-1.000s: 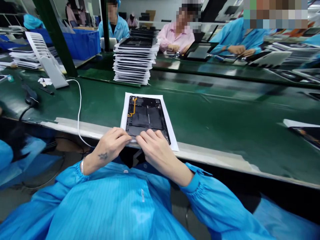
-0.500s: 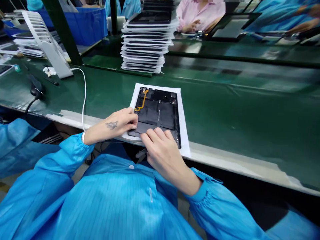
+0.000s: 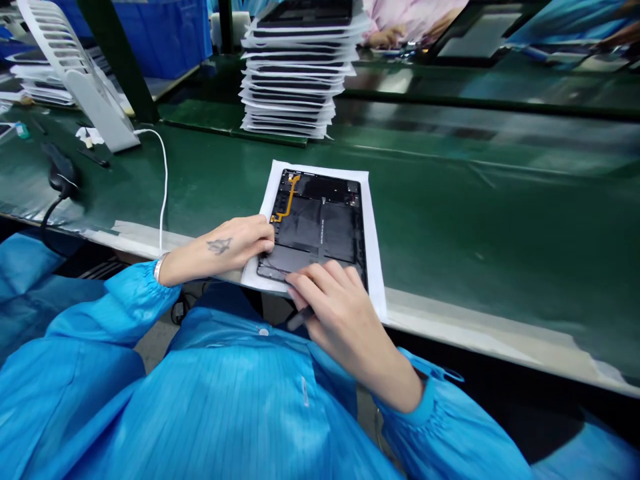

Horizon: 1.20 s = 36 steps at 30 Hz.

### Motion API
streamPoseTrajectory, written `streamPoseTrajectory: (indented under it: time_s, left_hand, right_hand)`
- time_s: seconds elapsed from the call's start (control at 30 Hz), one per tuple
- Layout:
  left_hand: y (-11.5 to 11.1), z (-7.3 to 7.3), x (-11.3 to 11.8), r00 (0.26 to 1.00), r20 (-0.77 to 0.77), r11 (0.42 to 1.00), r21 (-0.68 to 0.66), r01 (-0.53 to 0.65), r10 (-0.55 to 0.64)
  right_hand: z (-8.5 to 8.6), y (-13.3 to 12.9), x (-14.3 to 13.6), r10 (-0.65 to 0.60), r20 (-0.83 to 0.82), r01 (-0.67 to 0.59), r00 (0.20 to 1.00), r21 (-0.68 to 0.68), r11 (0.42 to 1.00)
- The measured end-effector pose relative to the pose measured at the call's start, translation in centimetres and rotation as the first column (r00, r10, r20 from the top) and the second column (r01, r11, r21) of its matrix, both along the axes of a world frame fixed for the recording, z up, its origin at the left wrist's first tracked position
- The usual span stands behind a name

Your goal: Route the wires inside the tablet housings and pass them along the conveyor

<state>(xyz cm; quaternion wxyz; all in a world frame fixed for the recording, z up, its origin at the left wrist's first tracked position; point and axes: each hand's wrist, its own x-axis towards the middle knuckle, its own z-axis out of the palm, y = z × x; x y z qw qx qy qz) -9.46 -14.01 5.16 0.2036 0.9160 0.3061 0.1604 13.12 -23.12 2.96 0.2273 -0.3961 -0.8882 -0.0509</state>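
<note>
An opened tablet with its dark inside facing up lies on a white sheet near the bench's front edge. Along its upper left runs an orange flex cable. My left hand rests at the tablet's left side, fingers curled; whatever they pinch is hidden. Over the lower right part, my right hand is closed around a dark slim tool, whose rounded end sticks out below the palm. A thin dark wire shows on the tablet's lower edge between my hands.
Behind the tablet rises a tall stack of dark panels interleaved with white sheets. A white desk fan with its white cord stands left, near a black corded device. Co-workers' hands and sleeves appear across the bench.
My right hand has shifted slightly right and turned, and the dark tool below it shows more plainly. My left hand stays at the tablet's left side. The view has tilted down slightly.
</note>
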Motion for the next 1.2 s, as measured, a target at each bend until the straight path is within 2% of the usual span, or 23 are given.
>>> streamPoseTrajectory:
  time_s: [0.1, 0.23, 0.37, 0.43, 0.53, 0.63, 0.73, 0.87, 1.0, 1.1, 1.2]
  left_hand:
    - [0.2, 0.0, -0.4, 1.0, 0.025, 1.0, -0.014, 0.016, -0.016]
    - [0.6, 0.5, -0.5, 0.996, -0.036, 0.995, -0.054, 0.082, -0.084]
    - [0.7, 1.4, 0.2, 0.977, -0.124, 0.984, -0.049, 0.168, -0.173]
    - [0.5, 1.6, 0.6, 0.975, -0.133, 0.984, -0.058, 0.171, -0.177]
    - [0.0, 1.3, 0.6, 0.996, -0.017, 0.994, -0.064, 0.084, -0.085]
    - [-1.0, 0.5, 0.3, 0.991, 0.131, 0.999, 0.005, -0.034, 0.033]
    - [-2.2, -0.2, -0.1, 0.979, 0.199, 0.991, 0.116, -0.069, 0.045]
    - [-3.3, -0.8, -0.3, 0.976, 0.216, 0.988, 0.144, -0.06, 0.027]
    - [-3.7, -1.2, -0.7, 0.951, 0.293, 0.984, 0.122, -0.133, 0.093]
    - [-3.8, -1.2, -1.2, 0.913, 0.348, 0.97, 0.031, -0.239, 0.214]
    - [-3.7, -1.2, -1.4, 0.888, 0.372, 0.96, -0.042, -0.277, 0.272]
  right_hand:
    - [0.1, 0.0, 0.3, 0.001, -0.137, -0.007, 0.991, -0.042, 0.999]
    - [0.4, 0.4, -0.1, -0.015, -0.286, -0.003, 0.958, -0.061, 0.998]
    - [0.6, 0.9, -0.4, -0.034, -0.36, 0.004, 0.932, -0.081, 0.997]
    - [0.6, 0.9, -0.4, -0.042, -0.398, 0.006, 0.916, -0.091, 0.996]
    - [0.4, 1.0, -0.5, -0.054, -0.445, 0.006, 0.894, -0.109, 0.994]
    - [0.1, 1.2, -0.9, -0.073, -0.415, 0.021, 0.907, -0.127, 0.992]
    - [0.0, 1.6, -1.7, -0.076, -0.349, 0.034, 0.934, -0.124, 0.992]
    - [-0.1, 2.1, -2.7, -0.079, -0.281, 0.051, 0.957, -0.108, 0.993]
    - [-0.5, 2.3, -3.5, -0.067, -0.286, 0.048, 0.956, -0.076, 0.996]
    - [-0.9, 2.4, -3.8, -0.077, -0.343, 0.04, 0.936, -0.113, 0.993]
    - [-0.9, 2.6, -3.8, -0.083, -0.398, 0.023, 0.914, -0.154, 0.988]
